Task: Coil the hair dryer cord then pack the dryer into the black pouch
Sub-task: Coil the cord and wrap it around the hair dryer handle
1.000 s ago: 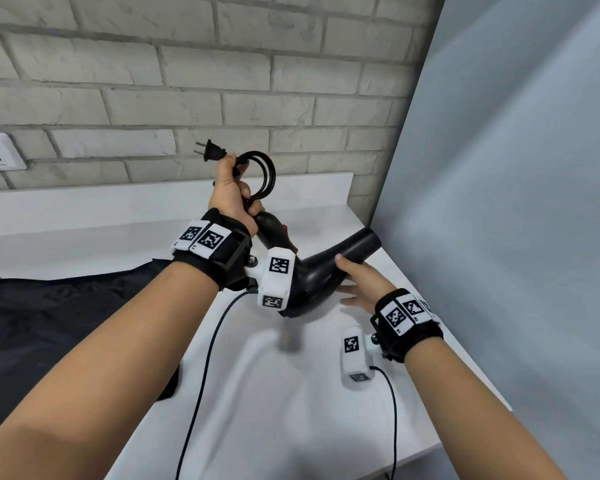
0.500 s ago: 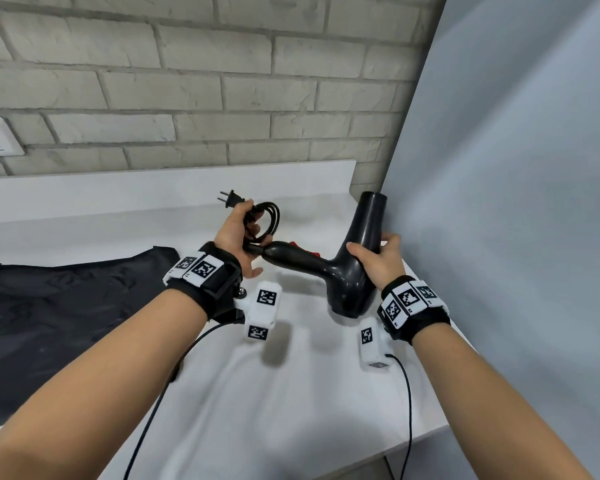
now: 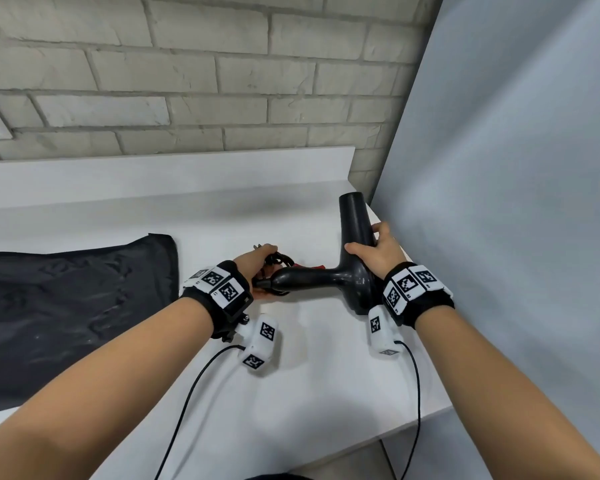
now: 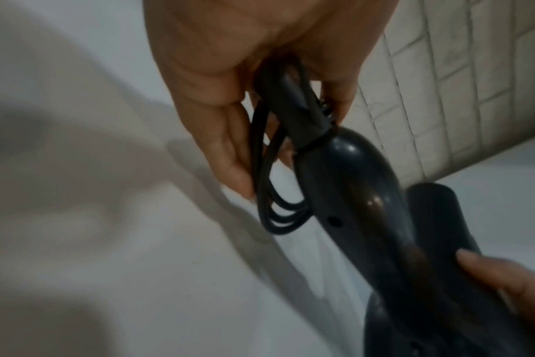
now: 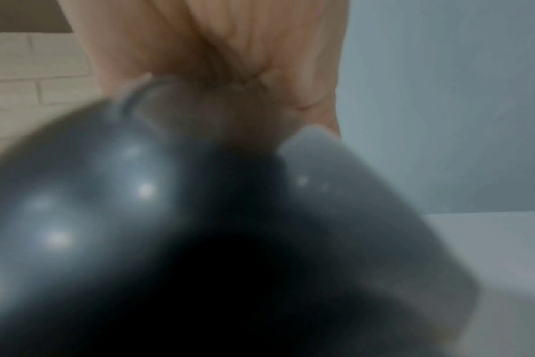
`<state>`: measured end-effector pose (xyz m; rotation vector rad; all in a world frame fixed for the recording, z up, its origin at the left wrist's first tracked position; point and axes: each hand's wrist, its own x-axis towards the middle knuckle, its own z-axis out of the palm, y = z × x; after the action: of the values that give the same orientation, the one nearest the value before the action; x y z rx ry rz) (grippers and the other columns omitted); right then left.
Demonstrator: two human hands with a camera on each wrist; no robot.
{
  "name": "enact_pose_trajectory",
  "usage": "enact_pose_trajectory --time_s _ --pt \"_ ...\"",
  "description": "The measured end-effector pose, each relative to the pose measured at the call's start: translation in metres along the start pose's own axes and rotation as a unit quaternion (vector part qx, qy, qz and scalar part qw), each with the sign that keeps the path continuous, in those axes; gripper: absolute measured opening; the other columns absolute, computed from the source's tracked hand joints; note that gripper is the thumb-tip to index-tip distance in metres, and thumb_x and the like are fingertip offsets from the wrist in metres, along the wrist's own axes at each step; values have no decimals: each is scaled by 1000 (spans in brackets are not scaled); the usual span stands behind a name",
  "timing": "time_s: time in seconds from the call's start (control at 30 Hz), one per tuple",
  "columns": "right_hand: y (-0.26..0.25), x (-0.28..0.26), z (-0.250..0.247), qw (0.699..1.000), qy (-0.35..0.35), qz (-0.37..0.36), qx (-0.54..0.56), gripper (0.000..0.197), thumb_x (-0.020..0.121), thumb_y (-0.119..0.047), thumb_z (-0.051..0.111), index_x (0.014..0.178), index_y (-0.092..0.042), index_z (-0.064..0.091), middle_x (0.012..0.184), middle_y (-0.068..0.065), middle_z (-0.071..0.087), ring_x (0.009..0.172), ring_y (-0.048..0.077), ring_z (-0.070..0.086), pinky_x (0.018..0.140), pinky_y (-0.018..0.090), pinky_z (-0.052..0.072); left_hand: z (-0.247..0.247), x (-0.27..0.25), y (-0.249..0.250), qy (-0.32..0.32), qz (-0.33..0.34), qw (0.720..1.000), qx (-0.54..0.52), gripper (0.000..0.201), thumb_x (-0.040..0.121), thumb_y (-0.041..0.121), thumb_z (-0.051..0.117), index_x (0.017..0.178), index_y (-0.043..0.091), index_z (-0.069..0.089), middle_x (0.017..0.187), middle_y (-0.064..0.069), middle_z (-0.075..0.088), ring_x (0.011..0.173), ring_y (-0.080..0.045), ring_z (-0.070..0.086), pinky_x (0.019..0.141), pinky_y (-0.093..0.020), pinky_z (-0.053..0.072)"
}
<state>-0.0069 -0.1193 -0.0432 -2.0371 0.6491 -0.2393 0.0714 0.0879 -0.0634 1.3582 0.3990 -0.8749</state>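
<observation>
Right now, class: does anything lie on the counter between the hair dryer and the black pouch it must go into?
Nothing visible does. The hair dryer is held right of the black pouch; only bare counter separates them.

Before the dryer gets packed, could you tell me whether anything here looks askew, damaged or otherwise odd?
Nothing stands out. The left hand grips the coiled cord by the hair dryer handle, the right hand holds its barrel, and the black pouch lies flat.
</observation>
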Motion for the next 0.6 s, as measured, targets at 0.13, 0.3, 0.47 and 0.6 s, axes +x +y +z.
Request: enact_pose_trajectory --time_s 0.13,0.3,0.47,0.6 --pt "0 6 6 1000 -9 4 -20 54 74 -27 68 120 -16 41 109 11 62 93 28 62 86 37 51 3 -7 -7 -15 -24 996 85 26 93 33 49 78 11 49 73 -10 54 36 -20 60 37 -30 52" --pt "-2 11 10 998 -19 2 -63 60 79 -29 66 123 -9 32 105 7 53 96 27 56 85 32 44 0 -2 -8 10 6 991 135 22 89 29 56 87 7 52 73 -12 52 57 -28 59 54 -37 57" --pt "-7 7 8 987 -94 16 -131 60 75 -29 70 118 -12 30 105 6 51 91 25 54 79 30 41 -9 7 -10 65 87 982 155 28 83 32 64 104 16 55 99 -11 60 88 -36 65 66 -55 57" --pt "-11 2 3 960 -213 24 -182 84 69 -23 75 138 -22 26 115 1 52 99 22 54 88 28 42 -17 12 -11 94 119 977 148 23 91 33 53 109 20 59 112 -11 64 92 -32 64 77 -50 57"
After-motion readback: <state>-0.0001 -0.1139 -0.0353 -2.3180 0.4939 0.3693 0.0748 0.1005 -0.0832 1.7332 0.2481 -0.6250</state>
